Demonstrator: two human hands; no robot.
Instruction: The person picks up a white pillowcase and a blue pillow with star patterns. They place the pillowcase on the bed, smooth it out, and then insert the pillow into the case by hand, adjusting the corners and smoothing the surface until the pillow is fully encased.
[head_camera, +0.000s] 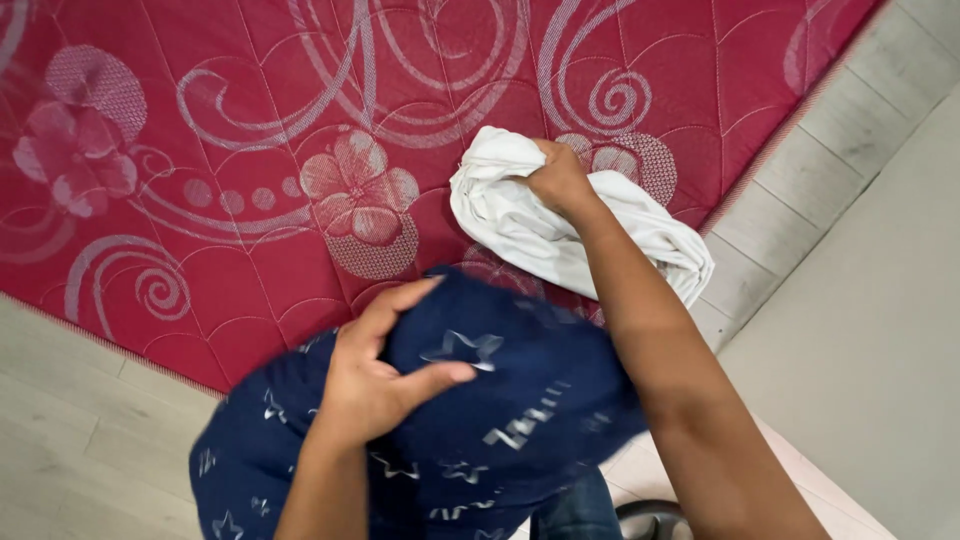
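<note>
Red quilted mattress (250, 150), right hand (560, 180) gripping white cloth (540, 230) (bunched), left hand (375, 385) clutching navy garment (500, 420)

The right hand (556, 178) grips a crumpled white cloth (540, 225) lying on a red quilted mattress with pale floral swirls (230, 150). The left hand (385, 375) clutches a dark blue fabric printed with silver stars (500, 400) near the mattress edge, above pale wooden floorboards (70, 440).

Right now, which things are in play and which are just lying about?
In hand:
- left hand grips dark blue star-print cloth
- right hand clutches white cloth

Just there:
- red floral quilted mattress
- pale plank floor
- grey wall
</note>
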